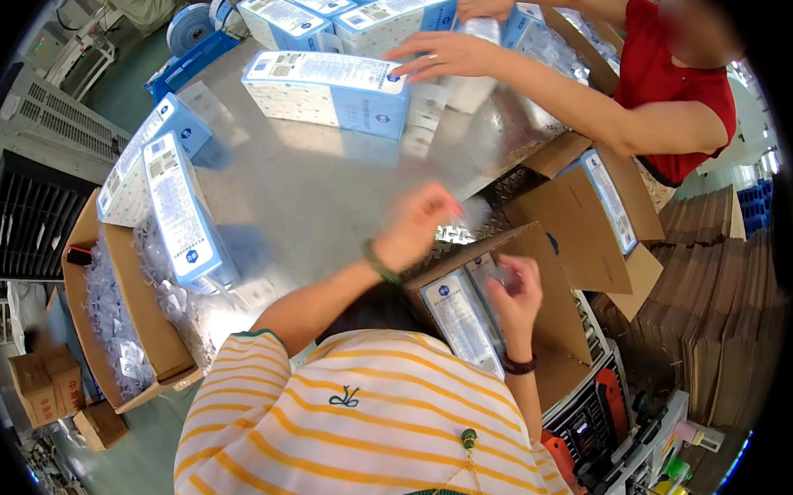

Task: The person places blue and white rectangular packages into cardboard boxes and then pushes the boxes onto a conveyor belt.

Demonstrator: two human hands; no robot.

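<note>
My left hand (413, 229) is raised over the metal table's near edge, blurred by motion. A clear, smeared shape (475, 213) shows beside its fingertips; whether it is held I cannot tell. Just right of my body stands an open cardboard carton (555, 329). Inside, against its left side, a blue-and-white box (457, 320) stands on edge, with a partly hidden box (483, 275) beside it. My right hand (516, 295) is in the carton's mouth next to these boxes. Its fingers are bent, with the thumb apart, and nothing shows between them.
Across the metal table (323, 184), a co-worker's hand (450, 55) touches a blue-and-white box (328, 87). Two boxes (182, 208) lean by a carton of clear plastic pieces (117, 322) at left. Another open carton (581, 226) and stacked flat cardboard (717, 295) are at right.
</note>
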